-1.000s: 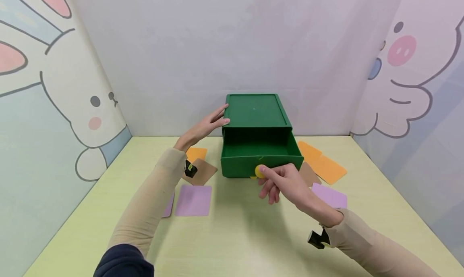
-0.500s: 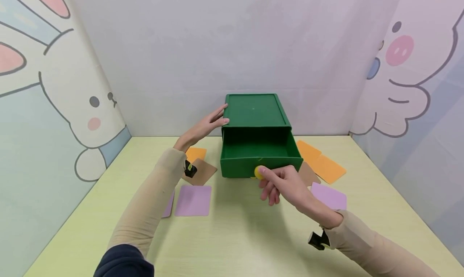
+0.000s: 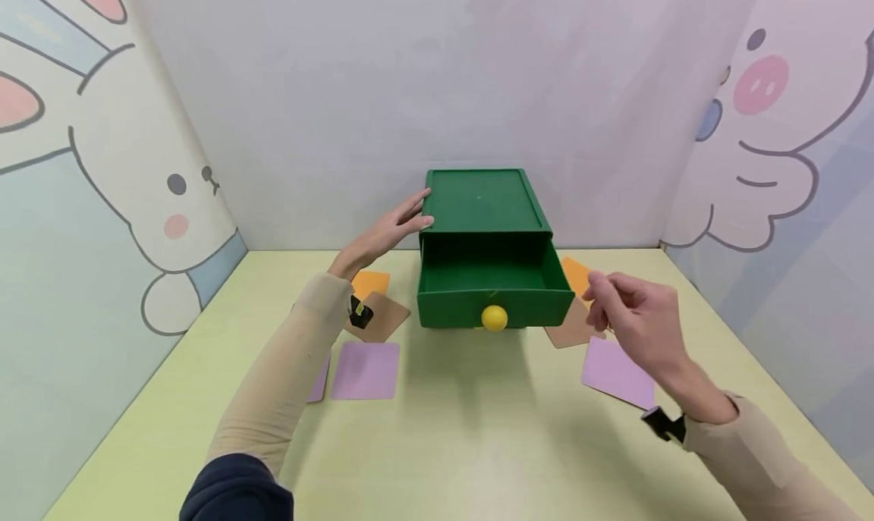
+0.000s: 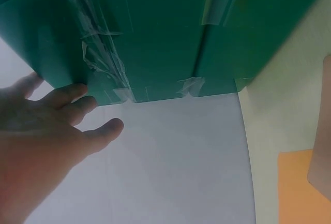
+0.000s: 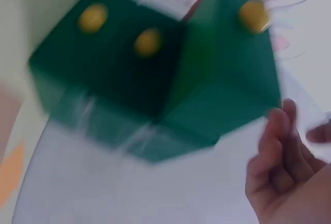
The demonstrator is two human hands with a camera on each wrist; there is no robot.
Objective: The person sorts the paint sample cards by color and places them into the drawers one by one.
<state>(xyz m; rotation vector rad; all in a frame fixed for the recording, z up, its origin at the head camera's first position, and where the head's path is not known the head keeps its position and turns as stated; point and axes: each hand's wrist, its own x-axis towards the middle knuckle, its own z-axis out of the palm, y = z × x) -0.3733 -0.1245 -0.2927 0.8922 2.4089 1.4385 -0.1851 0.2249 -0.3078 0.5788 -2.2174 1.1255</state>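
Green box (image 3: 486,210) sits mid-table against the back wall, drawer (image 3: 495,293) pulled out, yellow knob (image 3: 495,318) untouched. Left hand (image 3: 389,234) lies flat-fingered on the box's left side. Right hand (image 3: 638,316) hovers right of the drawer, fingers loosely curled, holding nothing.

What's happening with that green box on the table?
A person steadies the green box with the left hand flat against its side. Its drawer stands pulled open, with its yellow knob free. The right hand hovers to the right, holding nothing, above orange, brown and purple cards on the table.
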